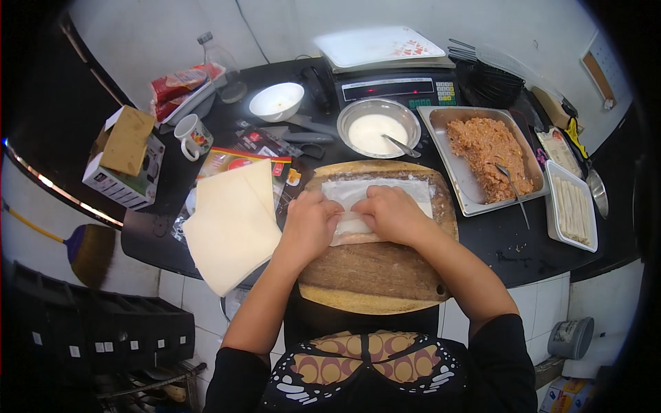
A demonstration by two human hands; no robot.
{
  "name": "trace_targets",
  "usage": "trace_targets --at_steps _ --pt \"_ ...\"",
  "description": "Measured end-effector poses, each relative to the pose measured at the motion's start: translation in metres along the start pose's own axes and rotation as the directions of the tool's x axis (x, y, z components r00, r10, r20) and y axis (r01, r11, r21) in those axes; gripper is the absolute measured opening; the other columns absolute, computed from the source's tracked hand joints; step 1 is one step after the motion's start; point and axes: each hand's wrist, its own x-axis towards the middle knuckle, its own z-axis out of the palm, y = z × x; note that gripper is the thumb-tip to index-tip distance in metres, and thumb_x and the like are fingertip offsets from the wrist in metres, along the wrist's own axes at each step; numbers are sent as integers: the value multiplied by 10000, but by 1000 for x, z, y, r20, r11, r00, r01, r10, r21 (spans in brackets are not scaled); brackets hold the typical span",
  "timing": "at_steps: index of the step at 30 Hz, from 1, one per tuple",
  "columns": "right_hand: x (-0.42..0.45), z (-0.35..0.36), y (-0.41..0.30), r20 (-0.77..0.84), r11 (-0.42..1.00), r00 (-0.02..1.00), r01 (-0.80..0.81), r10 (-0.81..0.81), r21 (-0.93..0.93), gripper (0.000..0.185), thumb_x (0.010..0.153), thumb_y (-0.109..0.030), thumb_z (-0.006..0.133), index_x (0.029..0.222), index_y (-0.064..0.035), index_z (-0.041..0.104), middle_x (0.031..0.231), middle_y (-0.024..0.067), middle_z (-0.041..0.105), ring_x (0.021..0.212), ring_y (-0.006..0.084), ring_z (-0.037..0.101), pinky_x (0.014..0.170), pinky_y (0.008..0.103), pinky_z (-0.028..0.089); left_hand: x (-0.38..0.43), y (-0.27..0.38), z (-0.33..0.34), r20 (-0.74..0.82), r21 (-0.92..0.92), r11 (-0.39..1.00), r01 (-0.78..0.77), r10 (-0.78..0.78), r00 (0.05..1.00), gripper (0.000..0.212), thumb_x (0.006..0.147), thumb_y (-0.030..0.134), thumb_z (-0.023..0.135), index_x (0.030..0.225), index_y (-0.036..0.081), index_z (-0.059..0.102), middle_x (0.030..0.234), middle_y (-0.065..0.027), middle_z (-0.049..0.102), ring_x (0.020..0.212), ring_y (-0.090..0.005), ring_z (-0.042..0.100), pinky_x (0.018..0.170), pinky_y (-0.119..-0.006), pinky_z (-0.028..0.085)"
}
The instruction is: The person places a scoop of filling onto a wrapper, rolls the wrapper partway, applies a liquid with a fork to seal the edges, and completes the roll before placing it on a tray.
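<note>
On a wooden cutting board lies a thin wrapper sheet with a strip of filling showing through near its front edge. My left hand pinches the wrapper's folded edge on the left, and my right hand pinches it a little to the right; the hands nearly touch. A stack of pale square wrappers lies left of the board on plastic packaging. Behind the board stands a metal bowl of white liquid with a spoon. To the right, a metal tray holds orange-brown ground filling and a spoon.
A white container of thin rolls stands far right. A digital scale stands at the back, left of wire whisks. A white bowl, knives, a mug, a cardboard box and a plastic bottle occupy the left.
</note>
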Motion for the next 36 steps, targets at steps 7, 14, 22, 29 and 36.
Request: trace_targets --at_steps 7,14,22,29,36 --pt "-3 -12 1 130 999 992 -4 -1 42 223 814 -202 663 1021 -226 742 916 104 635 943 304 634 830 445 494 -9 4 -8 121 -57 997 -48 55 991 239 695 -34 689 877 108 746 883 -77 600 935 -285 571 845 -407 442" --pt "3 -10 -1 122 988 991 -73 56 139 179 826 -205 668 994 -200 731 960 127 637 962 326 628 833 463 485 -12 3 -7 70 -72 994 -80 85 994 260 681 -52 692 862 125 751 866 -48 583 922 -255 567 844 -374 403" --pt "29 -7 10 209 974 974 41 -89 223 125 816 -138 674 939 -120 688 920 116 609 950 323 606 821 429 471 -15 3 -4 66 -14 988 -155 156 986 298 656 -77 665 858 128 743 867 -41 566 925 -252 559 833 -381 394" --pt "42 -5 4 394 984 915 10 -82 180 64 849 -142 620 884 -88 628 933 130 601 931 332 597 793 428 464 -14 1 -3 42 18 985 -170 169 985 233 700 -19 635 815 158 734 865 -32 555 922 -245 560 794 -398 400" --pt "35 -3 9 300 990 950 45 -83 133 79 833 -127 609 836 -51 591 933 145 602 909 343 596 776 434 464 -9 1 0 4 -3 992 -128 128 992 264 675 -32 680 891 113 726 863 -74 575 913 -289 572 810 -413 434"
